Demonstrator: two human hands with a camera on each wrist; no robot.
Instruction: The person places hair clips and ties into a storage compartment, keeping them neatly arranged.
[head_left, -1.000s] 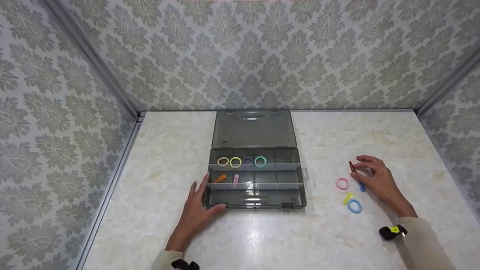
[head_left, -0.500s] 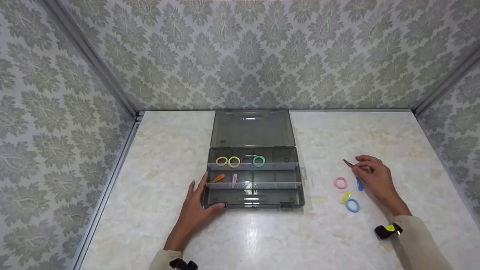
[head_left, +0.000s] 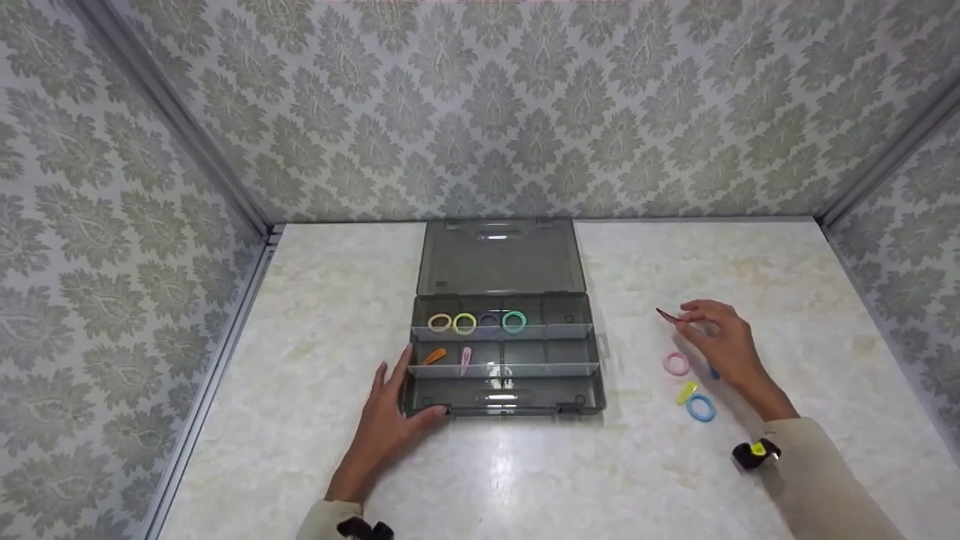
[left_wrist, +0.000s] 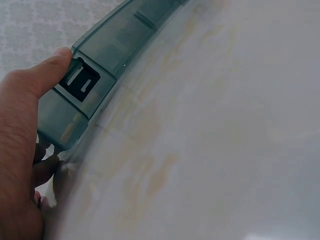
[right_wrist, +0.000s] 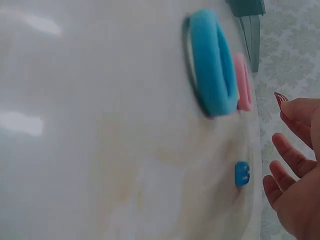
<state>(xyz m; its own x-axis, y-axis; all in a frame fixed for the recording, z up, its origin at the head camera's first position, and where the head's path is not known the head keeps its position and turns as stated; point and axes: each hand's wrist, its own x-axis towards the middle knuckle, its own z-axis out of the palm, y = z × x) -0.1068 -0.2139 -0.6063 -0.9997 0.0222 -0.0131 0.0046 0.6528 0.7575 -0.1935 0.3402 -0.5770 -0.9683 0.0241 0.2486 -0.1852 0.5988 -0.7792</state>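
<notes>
A smoky grey plastic organizer box (head_left: pixel 504 405) stands with its lid (head_left: pixel 499 259) laid back. My left hand (head_left: pixel 390 420) holds its front left corner, thumb on the front wall by the latch (left_wrist: pixel 80 80) and fingers along the left side. Between thumb and fingertip, my right hand (head_left: pixel 724 341) pinches a dark red snap hair clip (head_left: pixel 667 316) above the table, right of the box. Below it lie a pink hair tie (head_left: pixel 676 364), a yellow hair clip (head_left: pixel 686 393) and a blue hair tie (head_left: pixel 701 408). A blue hair clip (right_wrist: pixel 242 173) is partly hidden by my right hand in the head view.
Several hair ties, one of them green (head_left: pixel 514 322), sit in the box's back row. An orange clip (head_left: pixel 434 356) and a pink clip (head_left: pixel 466 360) lie in the middle row. Clear dividers (head_left: pixel 551 369) separate the rows. Patterned walls (head_left: pixel 495 112) enclose the table (head_left: pixel 330 300).
My right hand has lifted the red hair clip and moved left with it, toward the box. The view has shifted slightly. My left hand keeps its place at the box corner.
</notes>
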